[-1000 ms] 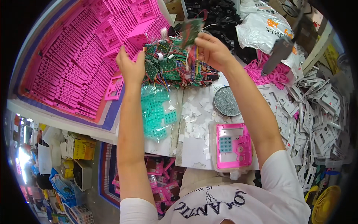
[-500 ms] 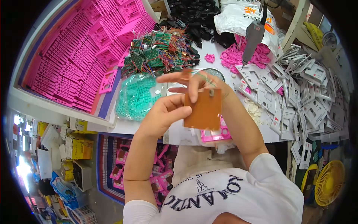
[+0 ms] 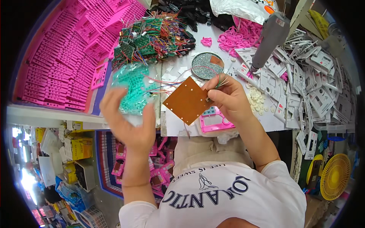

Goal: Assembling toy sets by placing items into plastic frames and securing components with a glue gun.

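Note:
My right hand [image 3: 229, 98] pinches a corner of a brown square circuit board [image 3: 187, 102] between thumb and fingers. The board is tilted like a diamond, has small pale dots near its edges, and trails thin coloured wires to the left and at the held corner. Spread wide and blurred, my left hand [image 3: 131, 119] is off to the left with nothing in it. It is nearest a clear bag of teal rubbery parts [image 3: 133, 83]. Below the board lies a pink plastic casing [image 3: 217, 128] with blue-green keys, partly hidden by the board.
A round dish [image 3: 192, 70] of small metal screws stands beyond the board. To its right hangs a grey electric screwdriver [image 3: 269, 41]. Wired green boards [image 3: 152, 41] are heaped behind the bag. Pink panels [image 3: 64, 64] fill a box at left; white panels [image 3: 321, 91] pile up at right.
My left hand has let go of the circuit board and swung left. My right hand has turned the board, and its wires now show. The view has shifted slightly.

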`<action>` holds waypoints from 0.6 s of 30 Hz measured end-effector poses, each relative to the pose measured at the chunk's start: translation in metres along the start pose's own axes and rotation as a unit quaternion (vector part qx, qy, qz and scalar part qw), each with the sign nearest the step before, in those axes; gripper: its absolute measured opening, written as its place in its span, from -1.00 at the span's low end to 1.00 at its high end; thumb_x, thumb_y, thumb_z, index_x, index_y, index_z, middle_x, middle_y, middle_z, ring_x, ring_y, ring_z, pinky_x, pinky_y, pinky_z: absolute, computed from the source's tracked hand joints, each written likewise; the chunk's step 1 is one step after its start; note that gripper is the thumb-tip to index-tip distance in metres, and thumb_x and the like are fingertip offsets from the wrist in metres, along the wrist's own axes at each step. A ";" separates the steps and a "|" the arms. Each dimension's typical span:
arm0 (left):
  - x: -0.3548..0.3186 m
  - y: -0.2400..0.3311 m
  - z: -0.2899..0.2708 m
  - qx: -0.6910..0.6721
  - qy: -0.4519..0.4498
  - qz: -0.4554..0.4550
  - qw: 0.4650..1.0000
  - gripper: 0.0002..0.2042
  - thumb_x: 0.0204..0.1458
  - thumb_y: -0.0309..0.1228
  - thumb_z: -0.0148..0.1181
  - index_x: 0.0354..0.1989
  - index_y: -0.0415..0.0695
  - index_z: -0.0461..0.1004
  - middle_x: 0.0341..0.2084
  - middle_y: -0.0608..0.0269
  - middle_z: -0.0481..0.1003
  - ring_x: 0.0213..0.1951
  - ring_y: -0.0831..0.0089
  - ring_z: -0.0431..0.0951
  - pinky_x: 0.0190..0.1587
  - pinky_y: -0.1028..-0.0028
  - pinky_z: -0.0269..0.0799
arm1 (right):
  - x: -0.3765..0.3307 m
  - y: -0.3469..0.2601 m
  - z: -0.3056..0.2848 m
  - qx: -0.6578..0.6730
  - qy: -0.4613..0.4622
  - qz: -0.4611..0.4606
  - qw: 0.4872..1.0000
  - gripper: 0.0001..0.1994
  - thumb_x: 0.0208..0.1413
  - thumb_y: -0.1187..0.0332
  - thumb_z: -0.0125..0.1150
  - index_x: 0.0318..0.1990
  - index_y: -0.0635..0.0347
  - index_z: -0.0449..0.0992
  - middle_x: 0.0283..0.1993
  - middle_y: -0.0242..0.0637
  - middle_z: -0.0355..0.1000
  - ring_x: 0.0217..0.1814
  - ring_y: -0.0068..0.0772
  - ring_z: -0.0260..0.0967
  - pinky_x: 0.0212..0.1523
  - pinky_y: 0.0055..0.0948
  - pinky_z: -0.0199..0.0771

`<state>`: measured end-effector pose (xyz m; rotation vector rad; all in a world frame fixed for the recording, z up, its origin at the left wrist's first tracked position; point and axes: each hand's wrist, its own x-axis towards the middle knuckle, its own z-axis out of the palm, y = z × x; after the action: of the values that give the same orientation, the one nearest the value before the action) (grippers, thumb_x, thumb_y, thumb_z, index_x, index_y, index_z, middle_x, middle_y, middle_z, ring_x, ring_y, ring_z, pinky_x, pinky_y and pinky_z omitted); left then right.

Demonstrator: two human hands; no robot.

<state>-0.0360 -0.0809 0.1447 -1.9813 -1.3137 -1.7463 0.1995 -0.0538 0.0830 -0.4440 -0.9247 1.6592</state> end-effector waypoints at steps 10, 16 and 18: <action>-0.103 0.020 0.014 -0.437 -0.150 -0.459 0.759 -0.74 0.29 -0.48 0.14 0.09 -0.32 0.51 0.01 0.16 0.56 0.05 0.40 0.55 0.22 0.30 0.40 | -0.011 0.014 0.000 -0.018 0.031 0.024 0.999 -0.87 0.26 0.45 0.30 -0.10 0.26 0.59 -0.09 -0.24 0.60 -0.15 -0.49 0.56 -0.19 -0.46 0.65; -0.104 0.006 0.026 -0.489 -0.105 -0.469 0.728 -0.65 0.33 -0.38 0.08 0.19 -0.32 0.43 0.08 0.08 0.54 0.05 0.30 0.58 0.18 0.23 0.45 | -0.015 0.008 -0.015 -0.054 0.065 0.024 0.996 -0.89 0.27 0.44 0.29 -0.12 0.25 0.60 -0.08 -0.23 0.59 -0.15 -0.52 0.53 -0.22 -0.49 0.59; -0.097 0.003 0.031 -0.511 -0.128 -0.469 0.709 -0.63 0.33 -0.33 0.08 0.20 -0.30 0.41 0.06 0.06 0.54 0.03 0.29 0.59 0.13 0.24 0.50 | -0.013 0.008 -0.017 -0.018 0.070 -0.012 0.997 -0.91 0.26 0.44 0.30 -0.16 0.25 0.59 -0.11 -0.23 0.57 -0.17 -0.53 0.52 -0.26 -0.49 0.57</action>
<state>-0.0038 -0.1094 0.0519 -2.1848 -1.8964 -3.3753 0.2102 -0.0608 0.0636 -0.5646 -0.8533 1.5702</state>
